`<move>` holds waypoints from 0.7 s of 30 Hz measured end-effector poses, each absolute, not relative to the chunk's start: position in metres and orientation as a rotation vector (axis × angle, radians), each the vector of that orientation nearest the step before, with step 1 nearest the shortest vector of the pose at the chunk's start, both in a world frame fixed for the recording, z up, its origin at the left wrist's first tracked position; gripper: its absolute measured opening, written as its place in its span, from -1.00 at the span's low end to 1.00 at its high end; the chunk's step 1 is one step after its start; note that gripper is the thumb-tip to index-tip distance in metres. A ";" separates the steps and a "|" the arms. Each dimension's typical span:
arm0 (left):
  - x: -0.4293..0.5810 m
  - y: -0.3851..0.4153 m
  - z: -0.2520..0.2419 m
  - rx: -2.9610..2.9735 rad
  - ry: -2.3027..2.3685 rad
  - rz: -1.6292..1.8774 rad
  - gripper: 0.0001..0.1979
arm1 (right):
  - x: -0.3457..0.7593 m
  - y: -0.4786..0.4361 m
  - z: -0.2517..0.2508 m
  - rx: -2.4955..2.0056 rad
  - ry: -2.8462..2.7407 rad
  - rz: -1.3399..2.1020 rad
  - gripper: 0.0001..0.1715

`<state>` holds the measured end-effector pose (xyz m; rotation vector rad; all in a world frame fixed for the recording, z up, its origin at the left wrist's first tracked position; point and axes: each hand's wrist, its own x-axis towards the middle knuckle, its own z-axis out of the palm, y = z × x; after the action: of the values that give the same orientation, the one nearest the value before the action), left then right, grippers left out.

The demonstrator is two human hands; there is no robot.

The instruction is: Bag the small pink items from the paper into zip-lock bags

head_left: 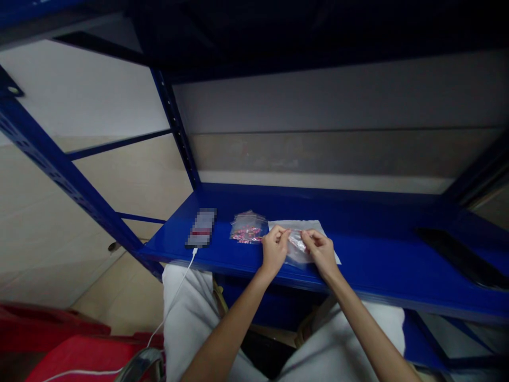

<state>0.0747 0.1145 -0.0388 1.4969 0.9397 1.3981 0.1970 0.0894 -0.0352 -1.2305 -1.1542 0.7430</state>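
Both my hands pinch a clear plastic bag point(297, 243) along its top edge, near the front of the blue shelf. My left hand point(274, 246) has its fingers closed on the bag's left side. On the right side, my right hand point(321, 251) grips it between thumb and fingers. Under the bag lies a white sheet of paper point(321, 228), partly covered by my hands. Just left of my left hand rests a pile of clear zip bags point(249, 228) with small red and pink pieces inside. What the held bag contains is hard to make out.
A phone point(201, 228) lies on the shelf point(358, 212) at the left, with a white cable point(178, 291) hanging off the front edge. A dark flat object point(461, 257) lies at the right. Blue uprights point(175, 122) frame the shelf, and red plastic point(91, 358) shows at lower left.
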 end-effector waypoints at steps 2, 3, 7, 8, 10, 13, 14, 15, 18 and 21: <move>0.075 0.116 -0.040 1.523 0.940 1.394 -0.75 | 0.198 0.091 -0.037 -1.231 -1.169 0.752 -0.58; 0.075 0.116 -0.040 1.534 0.941 1.394 -0.74 | 0.198 0.091 -0.038 -1.235 -1.177 0.753 -0.57; 0.075 0.110 -0.043 1.516 0.947 1.368 -0.76 | 0.198 0.089 -0.037 -1.236 -1.218 0.738 -0.57; 0.073 0.107 -0.042 1.501 0.952 1.362 -0.77 | 0.197 0.088 -0.036 -1.230 -1.236 0.740 -0.59; 0.063 0.102 -0.039 1.470 0.978 1.376 -0.77 | 0.197 0.087 -0.036 -1.218 -1.246 0.773 -0.63; 0.031 0.102 -0.024 1.413 1.074 1.437 -0.75 | 0.199 0.088 -0.038 -1.199 -1.141 0.825 -0.54; 0.016 0.105 -0.017 1.400 1.121 1.480 -0.75 | 0.200 0.089 -0.039 -1.194 -1.090 0.826 -0.52; 0.000 0.110 -0.010 1.412 1.159 1.527 -0.75 | 0.200 0.089 -0.040 -1.188 -1.051 0.823 -0.52; -0.048 0.132 0.006 1.529 1.353 1.606 -0.74 | 0.199 0.089 -0.040 -1.173 -1.017 0.841 -0.56; -0.084 0.155 0.007 1.766 1.740 1.430 -0.75 | 0.198 0.087 -0.039 -1.159 -1.036 0.859 -0.62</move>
<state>-0.0839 0.1552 0.0071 1.7663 1.7402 1.4301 0.1979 0.0875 -0.0387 -1.1588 -1.0362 0.8590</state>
